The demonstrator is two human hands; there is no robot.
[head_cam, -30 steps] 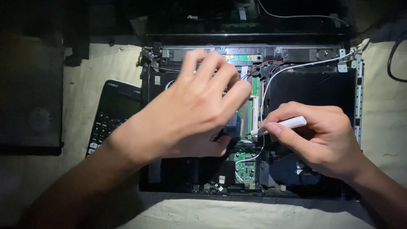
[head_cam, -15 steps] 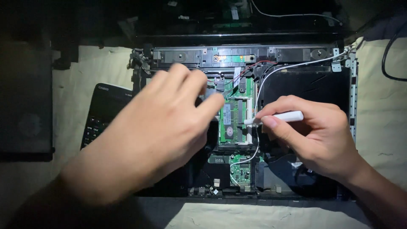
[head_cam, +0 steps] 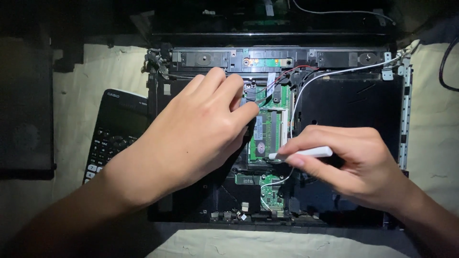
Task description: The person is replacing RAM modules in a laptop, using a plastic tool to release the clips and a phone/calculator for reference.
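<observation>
An opened laptop chassis point(head_cam: 344, 102) lies on a pale cloth, its insides bare. A green memory module point(head_cam: 267, 136) sits in the middle of the board. My left hand point(head_cam: 201, 131) lies over the left half of the chassis, fingertips pinched at the upper left corner of the module; what they pinch is hidden. My right hand point(head_cam: 354, 162) grips a white pen-like tool point(head_cam: 301, 153), whose tip touches the lower right edge of the module. A white wire point(head_cam: 334, 72) runs from the top right corner down past the module.
A black calculator point(head_cam: 112, 131) lies to the left of the chassis, partly under my left forearm. A dark flat panel point(head_cam: 24, 119) sits at the far left. The laptop's hinge bar point(head_cam: 282, 59) crosses the top. A black cable point(head_cam: 444, 67) curls at the right edge.
My left hand has slid left and down, uncovering the memory module. My right hand with the white tool has dropped lower, its tip now at the module's lower edge.
</observation>
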